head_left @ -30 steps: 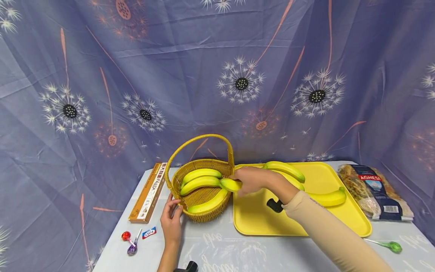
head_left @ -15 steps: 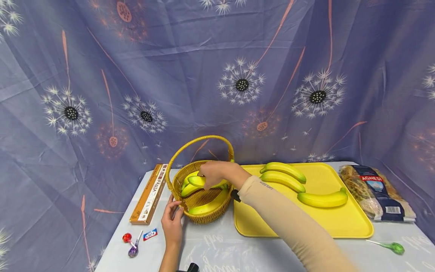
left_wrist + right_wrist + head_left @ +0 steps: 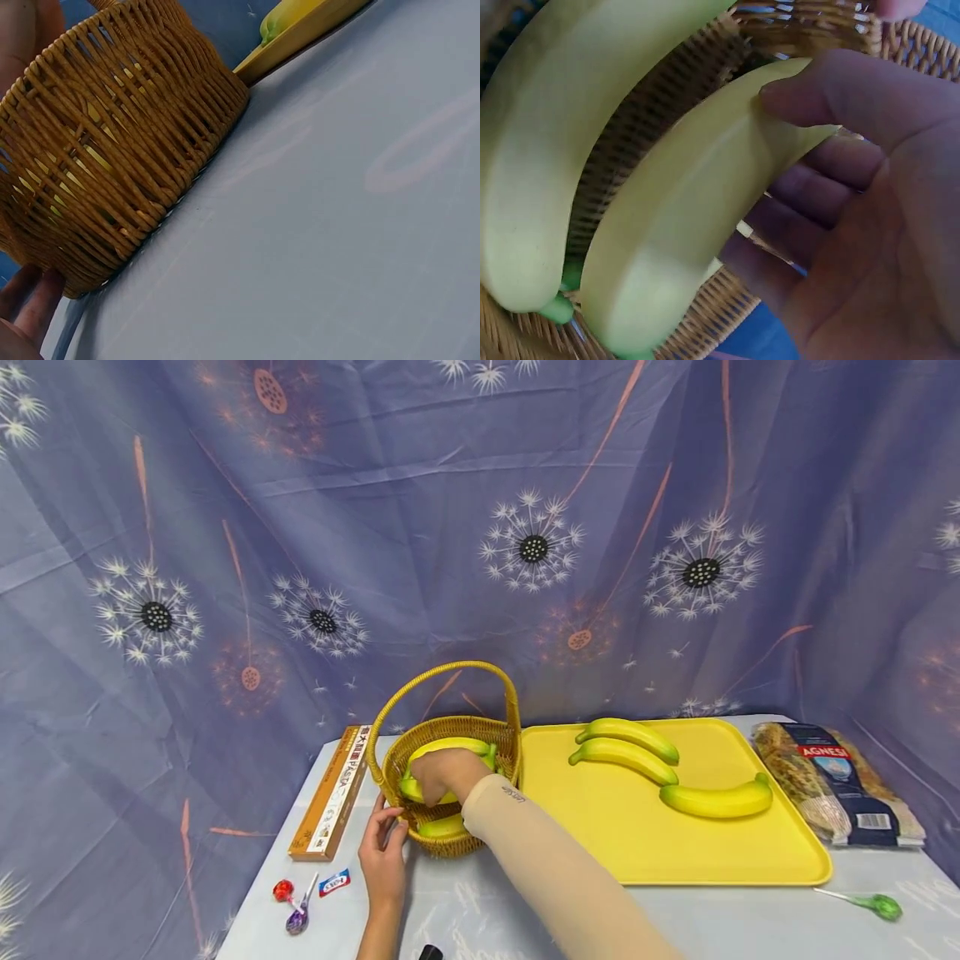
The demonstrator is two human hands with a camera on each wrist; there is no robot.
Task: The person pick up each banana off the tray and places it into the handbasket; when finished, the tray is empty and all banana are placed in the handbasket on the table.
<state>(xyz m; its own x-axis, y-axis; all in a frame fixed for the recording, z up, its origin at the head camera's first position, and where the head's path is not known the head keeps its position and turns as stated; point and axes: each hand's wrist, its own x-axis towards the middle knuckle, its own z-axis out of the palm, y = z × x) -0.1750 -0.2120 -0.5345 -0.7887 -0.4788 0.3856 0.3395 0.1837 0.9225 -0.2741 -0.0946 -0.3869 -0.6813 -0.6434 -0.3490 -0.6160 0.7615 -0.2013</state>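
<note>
A wicker basket (image 3: 457,847) with a tall arched handle is standing on a pale counter (image 3: 480,906), just left of the lower center of the head view. The right hand (image 3: 446,772), in a beige sleeve (image 3: 558,881), is reaching into the basket; in the right wrist view its thumb is pressing on a yellow banana (image 3: 682,202) near the fruit's upper right end, and its fingers are curling beneath, gripping it. A 2nd banana (image 3: 532,150) is lying alongside at the upper left of that view. In the head view, a front banana (image 3: 441,827) is lying low in the basket, partly covered by the sleeve. The left hand (image 3: 384,864) is resting against the basket's lower left side, its fingers relaxed and touching the weave. Right of center, a yellow tray (image 3: 585,839) is carrying 3 bananas (image 3: 626,756): 2 are lying side by side near its upper edge, 1 apart toward the right. A pasta bag (image 3: 836,785) is lying beside the tray at far right, above a green lollipop (image 3: 885,907). At lower left, a long pasta box (image 3: 330,793) is lying above a red lollipop (image 3: 282,890), a purple lollipop (image 3: 297,921) and a small wrapped sweet (image 3: 334,882). A violet dandelion-print cloth (image 3: 420,527) is hanging behind.
</note>
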